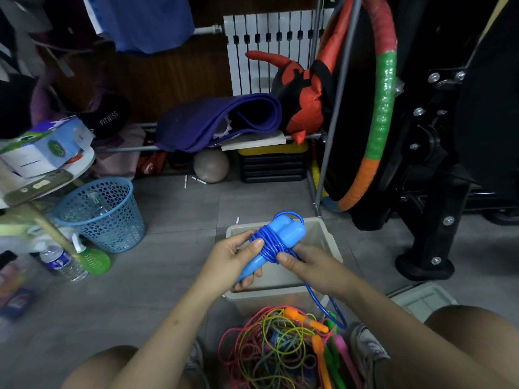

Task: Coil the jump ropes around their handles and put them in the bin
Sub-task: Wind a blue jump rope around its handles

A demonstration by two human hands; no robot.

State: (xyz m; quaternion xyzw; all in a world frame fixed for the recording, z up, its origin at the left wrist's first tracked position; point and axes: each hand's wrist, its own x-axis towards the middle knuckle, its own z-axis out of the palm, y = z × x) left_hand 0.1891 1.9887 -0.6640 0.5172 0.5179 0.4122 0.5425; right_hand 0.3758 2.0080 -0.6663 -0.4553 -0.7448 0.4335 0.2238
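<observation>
**Blue rope: coil partly wound, held over bin**

Blue jump rope [273, 242]: two plastic handles held side by side, cord wound round their middle in a tight band. Held in the air above the open beige bin [328, 240], not in it. Long axis runs diagonally: bulbous heads up and away to the right, tapered tails down toward the person's left.

Handling, judged: light; handles rigid and smooth, probably slippery; cord thin, springy, apt to unwind if tension drops. Best hold is across the wound band, thumb pressing the turns.

Left hand [238, 258] grips the tail end, fingers curled round it, thumb on the coil. Right hand [306, 265] pinches the cord by the coil. A loose tail [323, 304] hangs down past the bin's near edge.

Tangled pile of coloured ropes [283, 349] lies on the floor, just before the bin, between the person's feet.
</observation>
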